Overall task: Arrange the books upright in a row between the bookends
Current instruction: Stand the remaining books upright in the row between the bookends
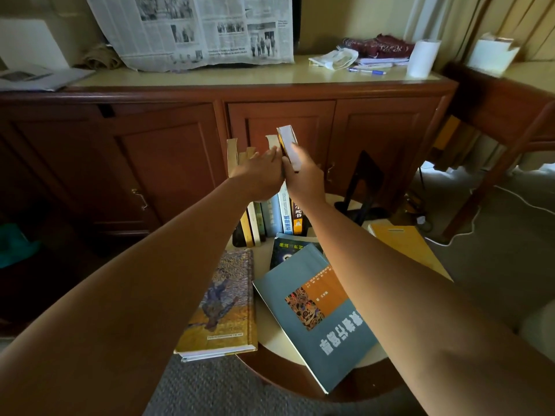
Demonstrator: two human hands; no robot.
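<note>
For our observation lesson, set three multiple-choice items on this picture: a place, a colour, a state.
1. Where does the black bookend stand? A) right of the upright row B) left of it C) in its middle
2. What is the main cover colour of the flat book with an orange panel? A) red B) grey-blue C) white
3. What is the right hand doing? A) hanging empty B) gripping a small book C) making an empty fist
Answers: 1 A, it stands beyond the row's right end; 2 B, grey-blue surrounds the panel; 3 B, it curls round the book.
</note>
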